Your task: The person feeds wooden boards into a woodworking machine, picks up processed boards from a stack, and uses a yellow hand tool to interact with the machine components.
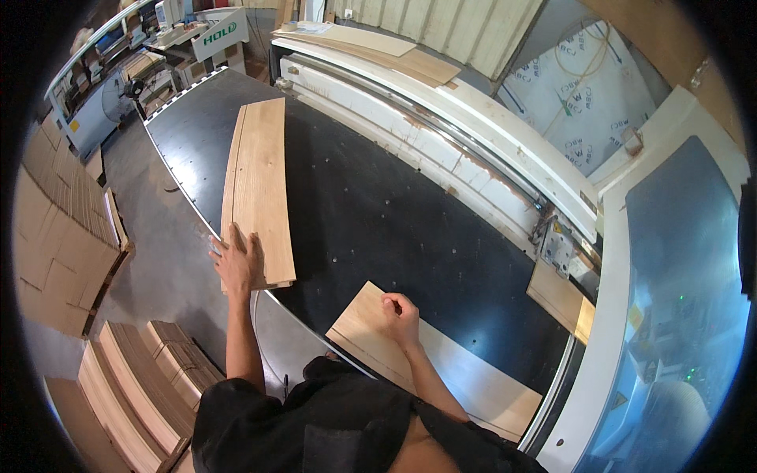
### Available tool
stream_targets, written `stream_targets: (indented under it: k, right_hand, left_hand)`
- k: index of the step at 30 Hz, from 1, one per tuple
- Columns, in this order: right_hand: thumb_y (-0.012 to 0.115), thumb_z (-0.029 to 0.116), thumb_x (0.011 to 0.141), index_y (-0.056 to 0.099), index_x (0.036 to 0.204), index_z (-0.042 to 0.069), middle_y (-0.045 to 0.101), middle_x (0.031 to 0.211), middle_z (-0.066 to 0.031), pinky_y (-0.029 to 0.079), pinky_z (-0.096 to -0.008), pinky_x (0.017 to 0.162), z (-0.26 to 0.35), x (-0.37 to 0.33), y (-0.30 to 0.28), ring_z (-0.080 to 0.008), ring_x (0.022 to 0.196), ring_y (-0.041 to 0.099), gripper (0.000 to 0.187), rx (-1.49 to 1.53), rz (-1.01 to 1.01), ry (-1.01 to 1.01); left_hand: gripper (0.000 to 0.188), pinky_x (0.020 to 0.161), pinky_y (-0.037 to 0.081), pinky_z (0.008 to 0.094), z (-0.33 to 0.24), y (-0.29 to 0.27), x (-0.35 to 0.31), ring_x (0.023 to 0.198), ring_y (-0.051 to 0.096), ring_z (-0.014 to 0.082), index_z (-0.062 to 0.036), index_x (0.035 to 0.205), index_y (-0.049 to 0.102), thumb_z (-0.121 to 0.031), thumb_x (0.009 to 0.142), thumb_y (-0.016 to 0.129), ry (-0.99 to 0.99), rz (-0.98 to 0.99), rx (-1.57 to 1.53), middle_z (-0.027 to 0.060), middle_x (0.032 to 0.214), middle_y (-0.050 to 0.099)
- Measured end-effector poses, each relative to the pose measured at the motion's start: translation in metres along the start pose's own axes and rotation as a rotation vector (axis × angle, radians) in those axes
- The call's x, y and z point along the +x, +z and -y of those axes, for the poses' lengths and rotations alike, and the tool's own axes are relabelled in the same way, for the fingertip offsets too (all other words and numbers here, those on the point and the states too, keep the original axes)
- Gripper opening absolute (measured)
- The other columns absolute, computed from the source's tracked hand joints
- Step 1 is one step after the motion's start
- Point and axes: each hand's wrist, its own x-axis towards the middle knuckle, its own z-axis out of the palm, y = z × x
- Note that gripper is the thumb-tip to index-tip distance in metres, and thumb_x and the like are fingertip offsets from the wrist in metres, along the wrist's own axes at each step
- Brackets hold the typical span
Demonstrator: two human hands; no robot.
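Note:
A long pale wooden board (264,185) lies on the black machine table (371,205), apparently on top of at least one more board. My left hand (238,262) rests at its near left corner, fingers spread over the edge and top face. Closer to my body, a second wooden board (453,369) lies slantwise along the table's front edge. Above the left end of that board is my right hand (401,318), its fingers curled into a fist. Whatever the fist may hold is hidden, and whether it touches the board I cannot tell.
A white machine beam (441,102) runs along the table's far side, with loose panels (371,47) on top. A tinted machine cover (682,276) stands at the right. Stacked boards (146,370) and a tall cardboard-coloured stack (63,236) stand on the floor at the left.

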Motion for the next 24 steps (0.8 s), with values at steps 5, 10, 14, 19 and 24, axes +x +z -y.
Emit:
stream_targets:
  k: [5,10,14,19,24]
  right_hand:
    - [0.065,0.012,0.097,0.073,0.101,0.0,0.074,0.091,-0.0114,0.053,-0.0311,0.072,-0.002,0.0,0.001,-0.0193,0.079,0.07,0.016,0.028,0.027,0.005]
    - [0.065,0.017,0.099,0.073,0.102,0.001,0.071,0.085,-0.004,0.049,-0.0261,0.068,-0.005,0.0,0.0,-0.0097,0.075,0.062,0.019,0.08,0.02,-0.001]
    - [0.066,0.018,0.099,0.073,0.102,0.001,0.072,0.085,-0.0043,0.049,-0.0258,0.068,-0.009,-0.001,-0.003,-0.0102,0.075,0.063,0.019,0.063,0.041,-0.016]
    - [0.066,0.015,0.097,0.074,0.101,0.002,0.073,0.087,-0.0084,0.051,-0.0289,0.068,-0.013,0.0,-0.001,-0.0145,0.075,0.066,0.016,0.04,0.017,-0.03]
    - [0.066,0.013,0.096,0.074,0.099,0.002,0.073,0.087,-0.0106,0.053,-0.0312,0.068,-0.007,0.001,-0.001,-0.0181,0.075,0.068,0.014,0.026,0.05,0.032]
  left_hand:
    - [0.066,0.108,0.043,0.0642,0.01,0.002,0.013,0.14,0.034,0.0654,-0.0321,0.159,0.041,-0.062,0.1,0.05,-0.008,0.022,-0.055,0.0335,0.163,0.026]
    - [0.063,0.107,0.046,0.0629,0.018,0.016,0.015,0.138,0.036,0.0657,-0.0324,0.158,0.041,-0.059,0.102,0.048,0.025,-0.01,0.009,0.0332,0.163,0.026]
    - [0.06,0.103,0.05,0.06,0.012,-0.002,-0.001,0.133,0.048,0.0605,-0.0314,0.158,0.043,-0.056,0.103,0.048,-0.025,0.004,-0.041,0.0347,0.157,0.036]
    - [0.058,0.096,0.054,0.0534,0.018,-0.007,0.006,0.114,0.065,0.0491,-0.0286,0.156,0.047,-0.053,0.103,0.049,0.053,0.035,-0.172,0.0308,0.136,0.057]
    - [0.059,0.093,0.054,0.0534,0.02,-0.016,0.011,0.106,0.068,0.0469,-0.0289,0.155,0.047,-0.054,0.102,0.05,0.042,0.057,-0.126,0.0278,0.126,0.062]
